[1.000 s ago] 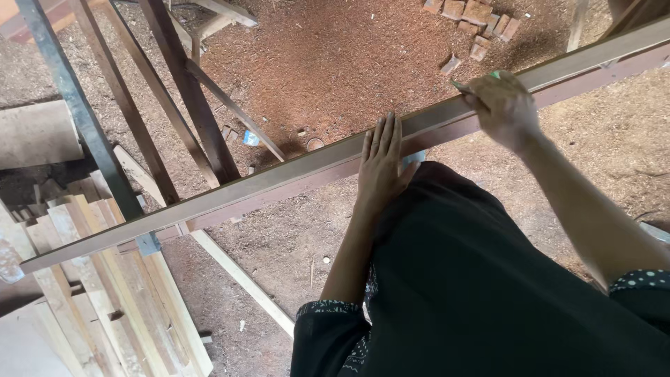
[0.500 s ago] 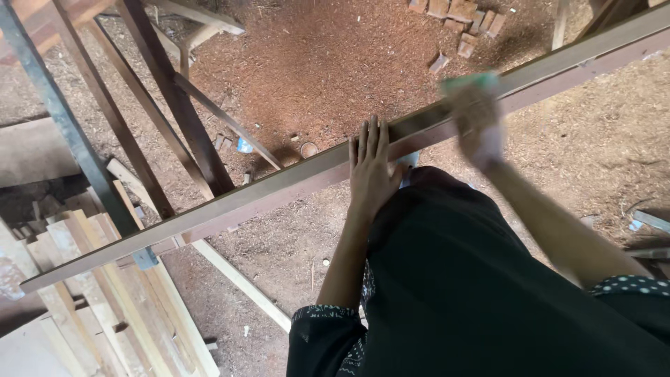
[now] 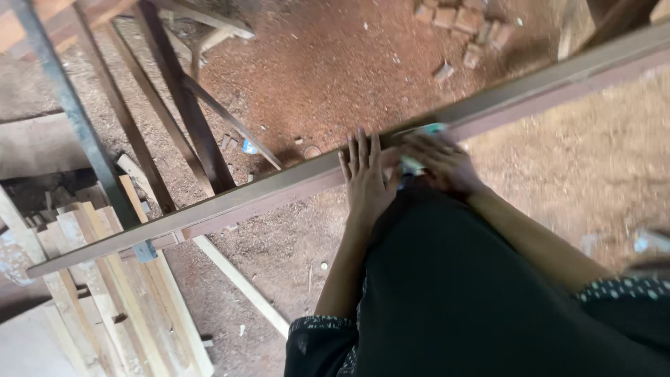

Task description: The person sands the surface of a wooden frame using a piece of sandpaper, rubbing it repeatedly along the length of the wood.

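Right hand point(image 3: 443, 164) pressing a pale green pad point(image 3: 419, 150) onto a long wooden beam point(image 3: 279, 185), left hand point(image 3: 366, 183) flat beside it, fingers spread, beam spanning a sawdust-strewn floor point(image 3: 335, 63), stacked planks point(image 3: 105, 293) at lower left.

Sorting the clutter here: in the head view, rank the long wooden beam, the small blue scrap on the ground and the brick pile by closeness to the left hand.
1. Long wooden beam, under the left hand.
2. Small blue scrap, ground beyond the beam.
3. Brick pile, far top.

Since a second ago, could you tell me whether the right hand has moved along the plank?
Yes. The right hand has slid along the plank toward the left hand, which lies flat on it; they are now almost side by side.
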